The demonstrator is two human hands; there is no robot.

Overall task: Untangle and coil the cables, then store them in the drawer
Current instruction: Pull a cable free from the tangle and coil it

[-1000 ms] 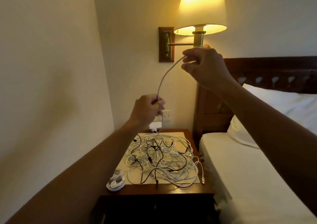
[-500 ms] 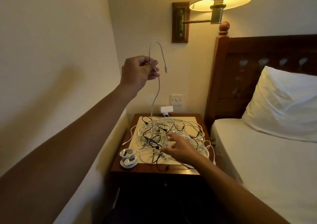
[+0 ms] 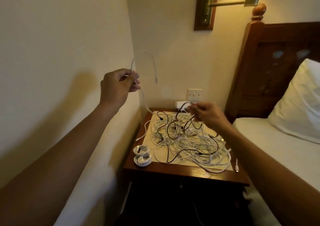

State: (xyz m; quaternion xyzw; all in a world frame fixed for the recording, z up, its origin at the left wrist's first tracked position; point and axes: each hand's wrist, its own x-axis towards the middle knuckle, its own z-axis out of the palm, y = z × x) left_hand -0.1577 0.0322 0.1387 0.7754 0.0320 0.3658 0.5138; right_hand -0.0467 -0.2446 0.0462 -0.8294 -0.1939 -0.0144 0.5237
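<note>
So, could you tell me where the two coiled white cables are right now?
In the head view, the coiled white cables lie at the front left corner of the nightstand, just left of the tangled pile.

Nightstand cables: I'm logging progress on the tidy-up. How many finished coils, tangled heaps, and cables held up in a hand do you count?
Finished coils: 2, the rear coil and the front coil
Tangled heap: 1
White cable held up by the left hand: 1
Total: 4
</note>
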